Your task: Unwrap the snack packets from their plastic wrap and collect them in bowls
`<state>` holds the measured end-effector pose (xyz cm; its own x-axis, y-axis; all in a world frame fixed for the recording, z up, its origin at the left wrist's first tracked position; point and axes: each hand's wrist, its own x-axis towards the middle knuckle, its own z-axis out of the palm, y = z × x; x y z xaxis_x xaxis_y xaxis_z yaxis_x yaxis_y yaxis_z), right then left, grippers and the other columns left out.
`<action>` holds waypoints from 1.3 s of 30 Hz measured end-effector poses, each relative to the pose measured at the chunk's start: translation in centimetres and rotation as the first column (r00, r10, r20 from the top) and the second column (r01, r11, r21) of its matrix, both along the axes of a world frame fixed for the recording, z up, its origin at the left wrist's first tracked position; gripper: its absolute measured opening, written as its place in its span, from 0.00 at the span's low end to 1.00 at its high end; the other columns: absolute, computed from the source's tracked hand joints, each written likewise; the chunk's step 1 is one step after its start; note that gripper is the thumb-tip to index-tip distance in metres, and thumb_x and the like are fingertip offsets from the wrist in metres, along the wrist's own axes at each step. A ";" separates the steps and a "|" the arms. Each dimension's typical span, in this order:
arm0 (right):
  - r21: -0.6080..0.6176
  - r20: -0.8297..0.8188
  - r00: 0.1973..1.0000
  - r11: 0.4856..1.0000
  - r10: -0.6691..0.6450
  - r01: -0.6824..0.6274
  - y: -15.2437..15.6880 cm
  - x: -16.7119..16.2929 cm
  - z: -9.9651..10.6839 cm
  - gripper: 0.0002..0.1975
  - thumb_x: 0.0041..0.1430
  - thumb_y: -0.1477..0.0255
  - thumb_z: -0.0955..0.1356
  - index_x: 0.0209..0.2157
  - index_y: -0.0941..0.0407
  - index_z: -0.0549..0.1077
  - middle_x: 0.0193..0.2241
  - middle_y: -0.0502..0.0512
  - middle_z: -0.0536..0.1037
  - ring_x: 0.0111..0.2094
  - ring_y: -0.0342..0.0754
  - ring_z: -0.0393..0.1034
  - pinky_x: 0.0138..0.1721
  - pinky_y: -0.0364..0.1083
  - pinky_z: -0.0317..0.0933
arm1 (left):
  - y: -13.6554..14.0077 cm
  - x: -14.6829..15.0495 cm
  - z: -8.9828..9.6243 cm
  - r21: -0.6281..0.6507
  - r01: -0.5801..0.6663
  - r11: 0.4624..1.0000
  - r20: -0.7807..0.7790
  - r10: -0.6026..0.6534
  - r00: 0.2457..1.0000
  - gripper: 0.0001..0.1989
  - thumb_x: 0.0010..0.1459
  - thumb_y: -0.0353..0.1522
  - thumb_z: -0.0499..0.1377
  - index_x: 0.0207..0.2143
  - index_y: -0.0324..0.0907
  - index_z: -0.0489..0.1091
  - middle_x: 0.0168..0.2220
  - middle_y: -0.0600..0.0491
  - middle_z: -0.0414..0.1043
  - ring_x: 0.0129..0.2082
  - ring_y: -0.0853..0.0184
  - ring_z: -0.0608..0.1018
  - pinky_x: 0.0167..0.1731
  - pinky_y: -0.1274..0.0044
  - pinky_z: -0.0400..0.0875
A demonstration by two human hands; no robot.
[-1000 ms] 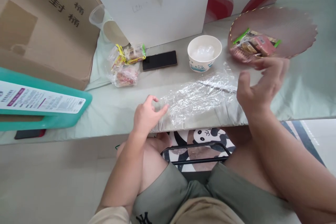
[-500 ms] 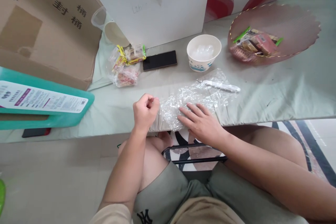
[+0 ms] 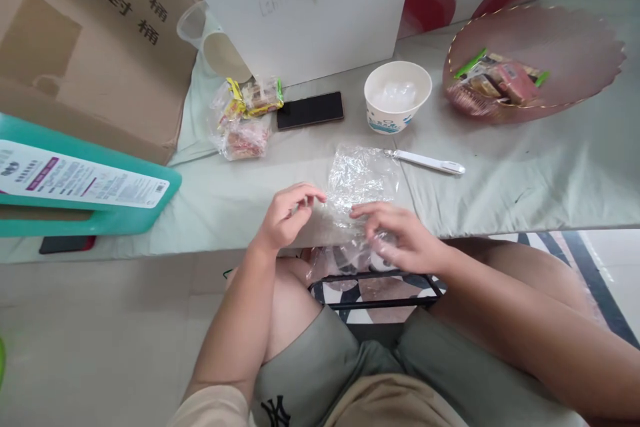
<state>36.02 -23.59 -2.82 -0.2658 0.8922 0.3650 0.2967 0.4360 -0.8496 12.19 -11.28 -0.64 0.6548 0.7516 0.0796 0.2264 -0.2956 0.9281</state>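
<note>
A crinkled clear plastic bag (image 3: 363,177) lies on the cloth, its near end hanging over the table's front edge. My left hand (image 3: 290,215) is at its left side, thumb and fingers apart, fingertips close to the plastic. Over the bag's lower right part is my right hand (image 3: 403,237), fingers loosely bent and spread, with some film showing around the thumb. Whether either hand touches the plastic I cannot tell. Just beyond the bag rests a white utility knife (image 3: 430,162), slanting to the right.
Behind the bag stand a paper bowl (image 3: 397,97) with clear plastic inside and a black phone (image 3: 310,111). Wrapped snacks (image 3: 245,123) lie left of the phone. A pink bowl (image 3: 565,60) holds more packets. Cardboard (image 3: 100,80) and white boxes (image 3: 300,20) and a green jug (image 3: 140,180) border the table.
The plastic bag has been drawn toward me, out from beneath the knife, and partly off the table edge. My left hand has opened from a pinch; my right hand has lifted from lying flat.
</note>
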 end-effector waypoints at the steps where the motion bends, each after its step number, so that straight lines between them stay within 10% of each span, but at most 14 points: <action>1: -0.061 -0.082 0.995 0.997 -0.053 0.048 0.1 0.4 0.1 0.03 0.65 0.69 0.66 0.35 0.52 0.70 0.51 0.58 0.79 0.53 0.53 0.75 0.52 0.55 0.69 | -0.1 0.1 0.2 0.009 0.096 0.995 0.012 -0.096 0.995 0.14 0.57 0.37 0.57 0.42 0.45 0.79 0.42 0.47 0.80 0.44 0.57 0.79 0.44 0.66 0.72; 5: -0.276 -0.352 0.888 0.939 -0.295 0.203 0.4 1.5 -0.3 0.07 0.64 0.64 0.68 0.33 0.50 0.69 0.49 0.54 0.80 0.53 0.53 0.74 0.55 0.58 0.67 | -0.7 0.9 0.6 0.004 0.384 0.924 0.018 -0.384 0.923 0.40 0.51 0.58 0.61 0.60 0.47 0.70 0.65 0.43 0.67 0.68 0.44 0.63 0.68 0.53 0.54; 9: -0.354 -0.430 0.824 0.908 -0.370 0.224 0.6 1.5 -0.9 0.10 0.63 0.60 0.70 0.33 0.50 0.69 0.48 0.52 0.80 0.55 0.54 0.74 0.59 0.60 0.64 | -2.3 2.7 -0.3 0.107 0.293 0.950 -0.147 -0.276 0.950 0.59 0.35 0.54 0.74 0.68 0.49 0.58 0.70 0.40 0.59 0.71 0.42 0.57 0.70 0.50 0.49; 16: -0.394 -0.365 0.852 0.891 -0.376 0.225 0.7 0.6 -0.1 0.10 0.63 0.60 0.71 0.35 0.50 0.71 0.48 0.54 0.81 0.53 0.53 0.75 0.55 0.57 0.68 | -3.0 4.8 -1.9 0.175 -0.160 0.971 0.029 0.157 0.987 0.13 0.64 0.40 0.60 0.47 0.43 0.74 0.50 0.46 0.80 0.52 0.60 0.80 0.56 0.67 0.72; 22: -0.377 -0.137 0.859 0.828 -0.493 0.415 1.2 0.9 0.3 0.11 0.61 0.60 0.70 0.37 0.53 0.77 0.39 0.56 0.82 0.42 0.52 0.77 0.45 0.52 0.70 | -2.1 4.7 -2.1 -0.208 -0.250 0.946 0.159 0.285 0.945 0.16 0.60 0.46 0.63 0.35 0.42 0.73 0.32 0.50 0.81 0.32 0.66 0.83 0.32 0.77 0.77; 29: -0.416 0.120 0.824 0.726 -0.553 0.548 1.3 1.1 1.0 0.11 0.63 0.62 0.65 0.38 0.54 0.73 0.25 0.52 0.80 0.27 0.49 0.74 0.33 0.49 0.65 | -1.7 5.4 -2.1 -0.340 -0.309 0.888 0.056 0.348 0.936 0.13 0.58 0.43 0.63 0.33 0.42 0.70 0.23 0.56 0.75 0.18 0.73 0.75 0.18 0.81 0.68; 35: -0.259 0.443 0.712 0.683 -0.544 0.683 2.0 1.6 0.2 0.27 0.58 0.64 0.67 0.59 0.55 0.65 0.29 0.54 0.80 0.27 0.53 0.72 0.31 0.52 0.63 | -1.0 5.8 -2.0 -0.097 -0.389 0.916 -0.185 0.367 0.912 0.19 0.58 0.37 0.62 0.51 0.41 0.69 0.20 0.61 0.72 0.19 0.72 0.73 0.26 0.77 0.69; 39: 0.072 0.546 0.523 0.659 -0.654 0.749 2.0 1.7 -0.5 0.28 0.58 0.64 0.68 0.59 0.57 0.67 0.43 0.65 0.76 0.39 0.61 0.73 0.37 0.57 0.67 | -0.1 6.0 -2.8 0.254 -0.425 0.869 -0.280 0.487 0.828 0.27 0.57 0.36 0.64 0.57 0.41 0.66 0.27 0.56 0.74 0.29 0.67 0.77 0.35 0.73 0.71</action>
<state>37.69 -21.59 -3.29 0.3804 0.8973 0.2241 0.8275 -0.2221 -0.5156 18.19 -11.37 -3.44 0.2519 0.9643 0.0815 0.6535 -0.2316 0.7206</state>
